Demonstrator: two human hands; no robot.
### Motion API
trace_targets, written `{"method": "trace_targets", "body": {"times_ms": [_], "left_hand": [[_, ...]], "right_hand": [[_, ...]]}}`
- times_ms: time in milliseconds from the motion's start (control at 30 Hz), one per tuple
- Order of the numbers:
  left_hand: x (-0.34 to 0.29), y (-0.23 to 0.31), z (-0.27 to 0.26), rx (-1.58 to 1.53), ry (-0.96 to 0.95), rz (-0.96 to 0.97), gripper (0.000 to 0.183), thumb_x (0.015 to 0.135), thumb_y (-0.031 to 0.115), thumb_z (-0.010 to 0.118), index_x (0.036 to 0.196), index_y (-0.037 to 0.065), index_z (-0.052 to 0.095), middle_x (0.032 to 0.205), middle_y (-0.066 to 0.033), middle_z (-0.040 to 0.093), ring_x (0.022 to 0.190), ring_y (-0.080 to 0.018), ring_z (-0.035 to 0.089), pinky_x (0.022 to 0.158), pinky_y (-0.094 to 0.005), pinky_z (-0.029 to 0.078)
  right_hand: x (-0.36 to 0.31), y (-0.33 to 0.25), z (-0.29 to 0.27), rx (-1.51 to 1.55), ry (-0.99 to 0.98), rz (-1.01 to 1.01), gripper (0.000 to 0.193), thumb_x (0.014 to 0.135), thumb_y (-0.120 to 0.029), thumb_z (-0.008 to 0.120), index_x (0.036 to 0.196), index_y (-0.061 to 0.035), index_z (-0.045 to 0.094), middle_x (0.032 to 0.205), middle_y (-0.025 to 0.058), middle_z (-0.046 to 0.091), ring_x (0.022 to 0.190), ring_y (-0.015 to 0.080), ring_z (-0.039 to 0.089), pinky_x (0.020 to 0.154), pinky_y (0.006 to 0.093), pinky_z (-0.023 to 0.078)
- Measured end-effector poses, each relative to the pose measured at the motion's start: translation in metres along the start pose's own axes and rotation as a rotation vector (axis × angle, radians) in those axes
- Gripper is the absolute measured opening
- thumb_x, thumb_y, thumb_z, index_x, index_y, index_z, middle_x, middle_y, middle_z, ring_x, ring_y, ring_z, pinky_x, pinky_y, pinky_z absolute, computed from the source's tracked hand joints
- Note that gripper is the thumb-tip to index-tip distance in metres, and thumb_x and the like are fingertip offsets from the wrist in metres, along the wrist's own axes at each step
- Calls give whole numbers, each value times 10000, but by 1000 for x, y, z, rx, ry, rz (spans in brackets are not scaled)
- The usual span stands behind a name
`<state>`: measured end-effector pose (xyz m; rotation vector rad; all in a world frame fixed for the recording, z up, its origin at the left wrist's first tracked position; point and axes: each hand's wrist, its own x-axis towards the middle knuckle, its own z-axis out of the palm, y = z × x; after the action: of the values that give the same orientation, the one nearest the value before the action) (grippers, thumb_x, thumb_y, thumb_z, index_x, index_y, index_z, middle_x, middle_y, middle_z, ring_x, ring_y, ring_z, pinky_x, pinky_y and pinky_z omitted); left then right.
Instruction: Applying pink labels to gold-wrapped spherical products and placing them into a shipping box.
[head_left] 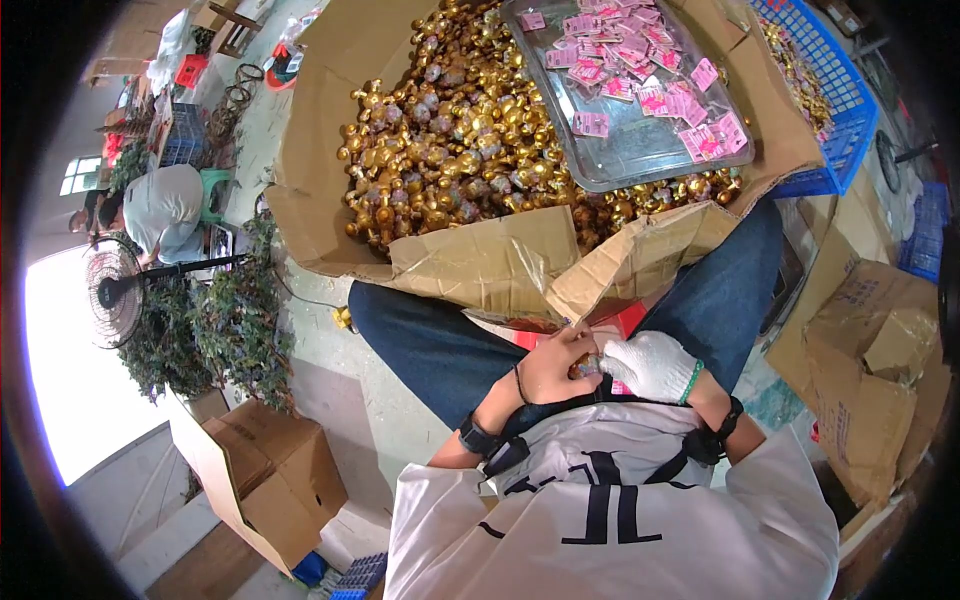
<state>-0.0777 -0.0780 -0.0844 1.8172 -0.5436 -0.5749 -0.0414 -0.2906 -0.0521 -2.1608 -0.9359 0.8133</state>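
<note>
Close to my body, my left hand (553,366) is bare and curled around a small shiny ornament (586,367) with gold and clear, speckled parts. My right hand (652,366) wears a white knit glove with a green cuff edge. Its fingers meet the same ornament from the other side and partly cover it. A bit of pink card (619,388) shows just below the gloved fingers. In front of my knees, an open cardboard box (485,255) is heaped with gold ornaments (450,140). A clear plastic tray (640,160) lies on the heap, bearing many small pink cards (610,50).
A blue plastic crate (850,110) with more ornaments stands beyond the box at right. Cardboard boxes sit at right (870,350) and lower left (270,480). At left are a standing fan (115,290), leafy plants (235,320) and a seated person (165,205).
</note>
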Motion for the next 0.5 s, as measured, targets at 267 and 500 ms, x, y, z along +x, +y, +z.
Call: {"method": "trace_targets", "body": {"times_ms": [267, 500], "left_hand": [[7, -6, -6, -198, -44, -129, 359, 833, 211, 584, 1097, -29, 548, 927, -216, 608, 846, -327, 596, 775, -366, 459], [6, -11, -8, -244, 8, -79, 243, 863, 176, 511, 1001, -18, 560, 850, -202, 603, 810, -337, 590, 736, -366, 452]], "right_hand": [[7, 14, 9, 117, 45, 34, 182, 886, -234, 532, 960, -69, 547, 746, 176, 603, 674, 372, 603, 563, 469, 464], [8, 12, -1, 185, 21, 91, 211, 902, -242, 516, 935, -37, 554, 812, 197, 614, 746, 376, 607, 610, 447, 478]]}}
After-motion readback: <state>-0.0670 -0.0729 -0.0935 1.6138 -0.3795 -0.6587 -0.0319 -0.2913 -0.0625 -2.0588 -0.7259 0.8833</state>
